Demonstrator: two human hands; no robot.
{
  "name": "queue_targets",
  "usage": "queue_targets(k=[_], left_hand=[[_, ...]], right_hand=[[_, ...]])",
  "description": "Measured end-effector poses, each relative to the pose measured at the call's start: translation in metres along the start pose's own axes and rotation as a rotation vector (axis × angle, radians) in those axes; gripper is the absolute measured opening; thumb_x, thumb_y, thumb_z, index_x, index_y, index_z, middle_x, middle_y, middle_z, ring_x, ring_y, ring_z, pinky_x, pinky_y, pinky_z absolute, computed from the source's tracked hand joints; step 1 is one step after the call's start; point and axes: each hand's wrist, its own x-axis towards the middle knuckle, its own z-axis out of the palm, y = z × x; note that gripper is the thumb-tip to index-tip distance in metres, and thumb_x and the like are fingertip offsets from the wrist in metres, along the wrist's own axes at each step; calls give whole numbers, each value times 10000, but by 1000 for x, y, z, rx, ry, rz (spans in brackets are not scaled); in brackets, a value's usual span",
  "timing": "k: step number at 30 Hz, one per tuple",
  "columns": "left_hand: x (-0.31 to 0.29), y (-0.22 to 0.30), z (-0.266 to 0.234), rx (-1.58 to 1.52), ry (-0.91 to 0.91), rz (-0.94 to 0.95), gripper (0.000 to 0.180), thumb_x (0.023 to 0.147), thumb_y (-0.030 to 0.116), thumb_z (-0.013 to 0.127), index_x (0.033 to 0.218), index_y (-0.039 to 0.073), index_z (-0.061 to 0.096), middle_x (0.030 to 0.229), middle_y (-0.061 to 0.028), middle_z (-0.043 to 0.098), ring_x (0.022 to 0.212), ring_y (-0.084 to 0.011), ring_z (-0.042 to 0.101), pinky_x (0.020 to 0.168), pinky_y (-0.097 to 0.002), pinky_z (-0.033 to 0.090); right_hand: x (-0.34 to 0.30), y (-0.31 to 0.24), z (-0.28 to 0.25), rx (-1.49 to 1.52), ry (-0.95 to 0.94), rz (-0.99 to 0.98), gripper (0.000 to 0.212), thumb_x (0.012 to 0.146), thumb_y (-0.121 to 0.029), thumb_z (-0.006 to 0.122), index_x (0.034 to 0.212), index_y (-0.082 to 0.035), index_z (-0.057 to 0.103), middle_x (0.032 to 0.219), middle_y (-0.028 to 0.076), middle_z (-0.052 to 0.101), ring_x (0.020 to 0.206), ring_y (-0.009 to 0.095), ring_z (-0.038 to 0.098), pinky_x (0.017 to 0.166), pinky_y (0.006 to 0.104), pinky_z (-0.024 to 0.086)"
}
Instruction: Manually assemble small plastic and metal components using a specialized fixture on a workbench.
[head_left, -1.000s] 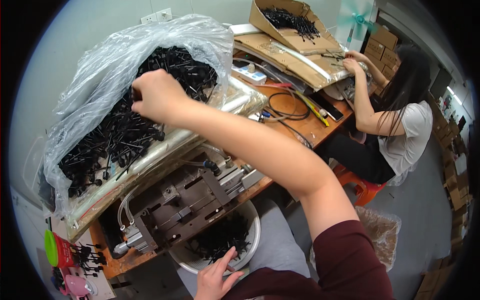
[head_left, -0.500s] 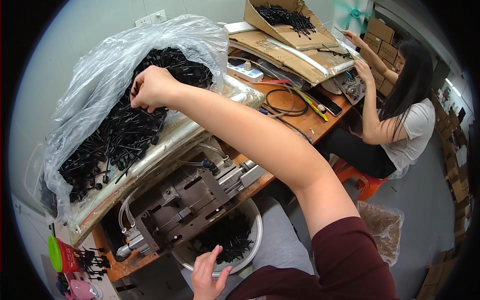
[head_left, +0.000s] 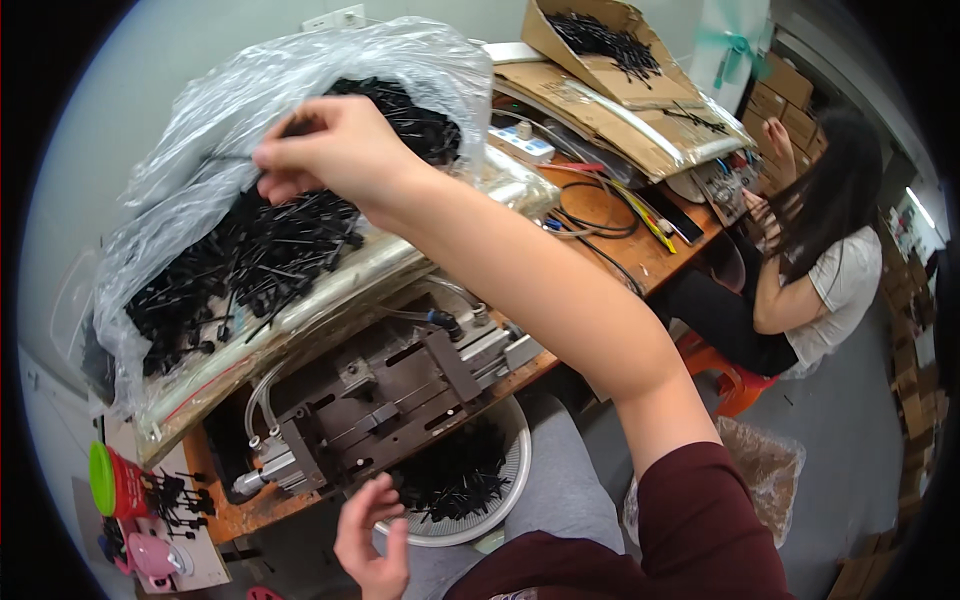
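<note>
My right hand [head_left: 325, 150] is raised over a heap of black plastic parts with thin stems [head_left: 290, 245]. Its thumb and fingertips pinch one thin black stemmed part [head_left: 234, 157], whose stem points left. Clear plastic sheeting [head_left: 235, 95] wraps around the back and sides of the heap. Low in front of me, my left hand [head_left: 375, 540] has its fingers loosely bent and apart, with nothing in them. It is beside a white basket [head_left: 524, 465] holding more black parts. Between basket and heap lies a dark metal clamping fixture [head_left: 390, 400] with air cylinders and tubes.
A co-worker [head_left: 835, 270] sits at the right end of the wooden bench [head_left: 580, 215]. A cardboard tray [head_left: 690, 90] of black parts, a power strip [head_left: 525, 146], cables and a phone [head_left: 683, 225] are there. At lower left stand a red and green tub [head_left: 120, 485] and a pink container [head_left: 152, 555].
My right hand has lifted from the heap with a thin black part in its fingertips. My left hand has shifted left from the basket. The view has turned slightly; the co-worker's hands have lowered.
</note>
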Motion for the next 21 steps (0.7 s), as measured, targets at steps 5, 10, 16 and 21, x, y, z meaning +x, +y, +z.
queue_targets(k=[5, 10, 16, 21], left_hand=[[37, 19, -12, -234, 151, -55, 845, 980, 468, 633, 1539, -70, 298, 1462, -251, 486, 1247, -288, 572, 936, -400, 575], [43, 30, -12, -653, -128, -261, 841, 933, 369, 739, 1520, -71, 328, 1292, -183, 626, 1103, -266, 676, 866, -370, 607], [31, 33, 0, -272, -210, -358, 434, 969, 63, 675, 1377, -34, 564, 1139, -92, 709, 987, -126, 680, 820, -263, 554], [26, 22, -10, -695, -354, -621, 291, 1022, 163, 619, 1264, 2, 617, 932, -7, 672, 770, -46, 596, 669, -200, 504]], right_hand=[[-97, 1, 11, 133, -353, 243, 179, 918, -114, 745, 1011, 21, 673, 852, 102, 728, 754, 135, 706, 703, 272, 581], [-170, 19, 24, 241, -331, 565, 157, 911, -40, 747, 1026, 42, 677, 922, 89, 729, 772, 119, 704, 702, 234, 576], [-209, 34, 23, 106, -197, 626, 293, 897, 9, 741, 1161, 56, 623, 1036, 120, 686, 871, 138, 702, 738, 252, 601], [-239, 39, 17, -2, 94, 314, 404, 879, 126, 677, 1258, 89, 542, 1089, 161, 645, 898, 221, 727, 765, 296, 632]])
